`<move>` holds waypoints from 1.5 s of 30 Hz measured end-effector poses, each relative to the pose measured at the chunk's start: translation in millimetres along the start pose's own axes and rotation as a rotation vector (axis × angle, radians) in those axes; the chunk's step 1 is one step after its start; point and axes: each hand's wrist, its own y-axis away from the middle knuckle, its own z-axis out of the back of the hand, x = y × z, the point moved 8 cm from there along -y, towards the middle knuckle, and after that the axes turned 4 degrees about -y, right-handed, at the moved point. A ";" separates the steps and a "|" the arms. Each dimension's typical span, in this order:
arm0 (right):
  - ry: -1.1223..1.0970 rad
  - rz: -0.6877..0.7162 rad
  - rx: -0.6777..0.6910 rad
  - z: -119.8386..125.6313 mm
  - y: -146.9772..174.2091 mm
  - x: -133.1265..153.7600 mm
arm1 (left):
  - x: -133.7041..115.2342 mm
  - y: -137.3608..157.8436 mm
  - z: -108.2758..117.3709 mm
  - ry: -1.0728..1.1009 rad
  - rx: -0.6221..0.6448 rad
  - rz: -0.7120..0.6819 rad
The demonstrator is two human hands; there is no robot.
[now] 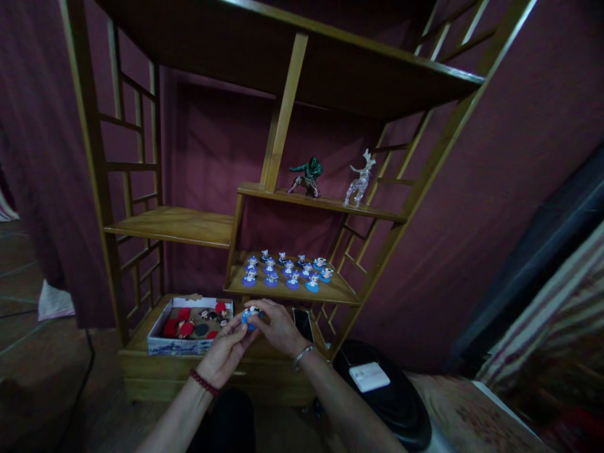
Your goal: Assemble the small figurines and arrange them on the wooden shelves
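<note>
Between both hands is a small figurine point(251, 316) with a blue base, held in front of the lower shelves. My left hand point(228, 349), with a dark red bead bracelet at its wrist, has its fingers closed on the figurine from the left. From the right, my right hand point(278, 324) pinches the same figurine and covers part of it; a silver bracelet circles that wrist. Just above the hands, several small figurines point(293, 279) on purple, blue and dark bases stand in rows on a wooden shelf point(340, 290).
An open box point(160, 346) with red-based figurines sits at the lower left. On the upper shelf stand a green crouching figure point(309, 176) and a clear deer figure point(360, 179). A dark phone-like object point(302, 322) lies behind my right hand. A white object point(369, 376) rests on a black round surface.
</note>
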 end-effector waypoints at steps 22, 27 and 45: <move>-0.236 -0.191 -0.136 1.4 24.9 -55.5 | 12.1 -13.0 -9.6 -0.046 0.010 0.074; -0.265 -0.218 -0.136 -7.8 23.7 -53.7 | 6.1 -8.5 -3.3 -0.062 -0.025 0.049; -0.568 -0.285 -0.114 -63.9 9.6 -53.6 | -55.2 -10.8 41.2 -0.760 -0.195 -0.155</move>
